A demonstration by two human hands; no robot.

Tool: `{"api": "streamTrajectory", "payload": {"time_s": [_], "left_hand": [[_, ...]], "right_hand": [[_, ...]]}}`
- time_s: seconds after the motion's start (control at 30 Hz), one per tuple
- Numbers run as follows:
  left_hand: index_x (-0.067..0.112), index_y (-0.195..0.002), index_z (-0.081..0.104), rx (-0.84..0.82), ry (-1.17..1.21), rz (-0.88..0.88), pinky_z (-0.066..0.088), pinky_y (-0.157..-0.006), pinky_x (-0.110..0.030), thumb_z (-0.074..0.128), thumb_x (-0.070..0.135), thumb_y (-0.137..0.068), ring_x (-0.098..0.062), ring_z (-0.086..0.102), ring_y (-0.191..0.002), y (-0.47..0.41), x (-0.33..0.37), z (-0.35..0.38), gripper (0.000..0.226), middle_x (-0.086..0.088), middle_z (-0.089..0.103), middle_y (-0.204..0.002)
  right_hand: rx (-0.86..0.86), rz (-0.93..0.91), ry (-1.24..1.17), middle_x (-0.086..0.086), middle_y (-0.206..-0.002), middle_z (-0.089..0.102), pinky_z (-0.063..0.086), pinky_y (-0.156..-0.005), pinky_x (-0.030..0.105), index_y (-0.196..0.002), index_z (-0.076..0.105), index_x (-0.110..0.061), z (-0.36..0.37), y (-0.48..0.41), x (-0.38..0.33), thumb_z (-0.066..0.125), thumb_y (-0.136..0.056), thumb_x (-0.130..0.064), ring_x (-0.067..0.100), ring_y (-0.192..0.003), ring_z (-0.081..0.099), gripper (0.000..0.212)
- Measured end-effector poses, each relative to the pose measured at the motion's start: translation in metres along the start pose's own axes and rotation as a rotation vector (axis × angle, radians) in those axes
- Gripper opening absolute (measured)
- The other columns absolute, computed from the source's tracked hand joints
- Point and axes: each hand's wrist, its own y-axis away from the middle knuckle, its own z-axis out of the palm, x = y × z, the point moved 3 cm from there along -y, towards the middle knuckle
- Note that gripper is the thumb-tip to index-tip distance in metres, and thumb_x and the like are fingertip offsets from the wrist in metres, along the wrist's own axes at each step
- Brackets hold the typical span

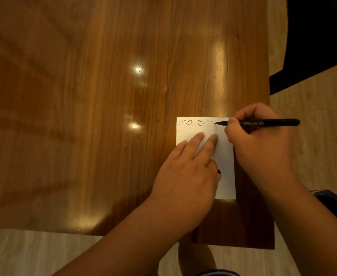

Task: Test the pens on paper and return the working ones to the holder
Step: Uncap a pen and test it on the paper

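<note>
From the head camera, a white rectangular sheet of paper (225, 168) lies near the right edge of a glossy brown wooden table (114, 120). The left hand (185, 176) rests on the sheet with its fingers straight and flat, pinning it down. A small dark thing (219, 172) shows at the thumb; whether it is a cap, or is being held at all, I cannot tell.

The right hand (263, 150) grips a slim black pen (267, 122), fingers curled round the barrel in a writing hold. The pen lies nearly level, its tip touching the paper close to the top right corner. A thin black looping line (195, 122) runs along the top edge and ends at the tip.

The step in hand looks like the test stroke itself, and since ink shows on the sheet, this pen appears to work. The holder is not in view, nor are any other pens.

The next move would likely be to lift the tip, cap the pen if the cap is off, and carry it to the holder, wherever that stands outside the frame. The left hand can keep the paper steady for the next pen.
</note>
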Motion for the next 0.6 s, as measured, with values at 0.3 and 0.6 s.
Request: {"api": "streamTrajectory", "payload": {"time_s": [0.3, 0.6], "left_hand": [[0.022, -0.116, 0.065, -0.035, 0.019, -0.009, 0.015, -0.115, -0.047, 0.045, 0.040, -0.098, -0.032, 0.013, -0.146, -0.003, 0.004, 0.005, 0.032, -0.003, 0.016, -0.161], [0.021, -0.126, 0.058, -0.125, -0.053, -0.029, 0.006, -0.115, -0.056, 0.042, 0.039, -0.099, -0.038, -0.004, -0.145, -0.010, 0.014, 0.008, 0.036, -0.002, 0.004, -0.163]], "right_hand": [[-0.002, -0.019, -0.007, -0.014, -0.070, 0.062, 0.044, -0.052, 0.005, -0.076, 0.061, -0.026, 0.005, -0.001, -0.006, 0.069, -0.083, -0.016, -0.007, -0.071, 0.062, 0.015], [0.032, 0.008, 0.027, -0.014, -0.070, 0.062, 0.043, -0.051, 0.004, -0.078, 0.062, -0.024, -0.008, -0.004, 0.003, 0.068, -0.083, -0.018, -0.007, -0.069, 0.062, 0.010]]}}
